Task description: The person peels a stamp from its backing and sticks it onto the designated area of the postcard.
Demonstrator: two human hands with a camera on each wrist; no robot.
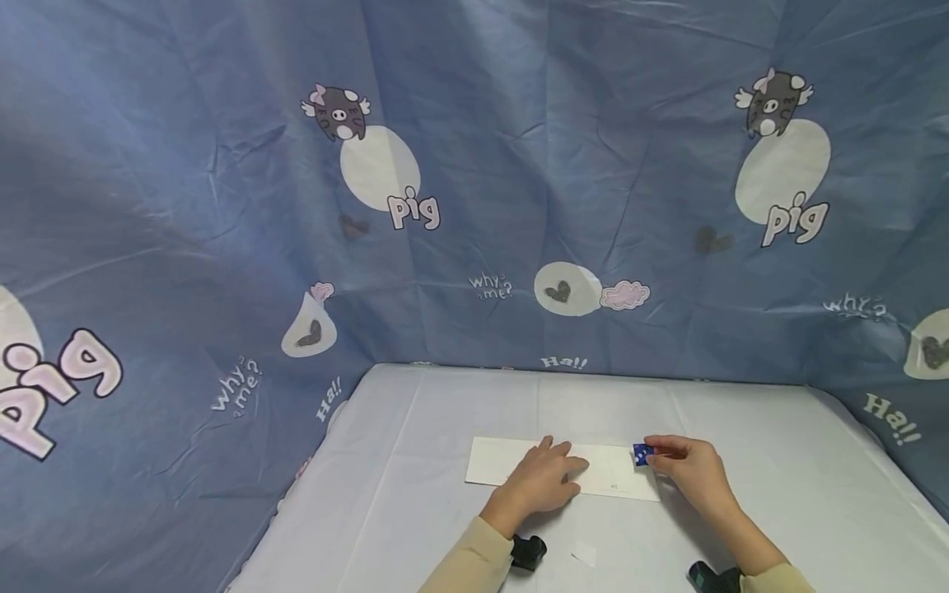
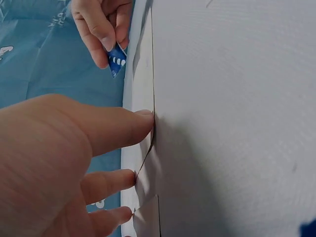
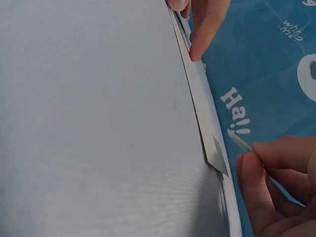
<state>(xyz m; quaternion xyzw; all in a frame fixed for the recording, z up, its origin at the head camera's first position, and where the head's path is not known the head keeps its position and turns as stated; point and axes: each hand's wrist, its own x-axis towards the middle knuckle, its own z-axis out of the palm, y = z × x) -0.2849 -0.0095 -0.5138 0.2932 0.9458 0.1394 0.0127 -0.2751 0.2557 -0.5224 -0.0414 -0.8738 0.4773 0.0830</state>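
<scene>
A long white strip of paper or card [image 1: 611, 471] lies flat on the table. My left hand [image 1: 544, 478] rests on its middle with fingers spread; in the left wrist view the thumb [image 2: 131, 129] touches the strip's near edge. Between thumb and fingertips, my right hand [image 1: 695, 473] pinches a small blue square piece [image 1: 642, 455] with white marks, by the strip's right end. Seen edge-on in the right wrist view, the small piece [image 3: 240, 142] is thin and held above the surface. What it is made of, I cannot tell.
A small white scrap [image 1: 584, 554] lies on the white tablecloth [image 1: 400, 511] nearer to me. Black wrist devices [image 1: 528, 552] sit at both wrists. Behind and at the sides hangs a blue printed curtain [image 1: 482, 206].
</scene>
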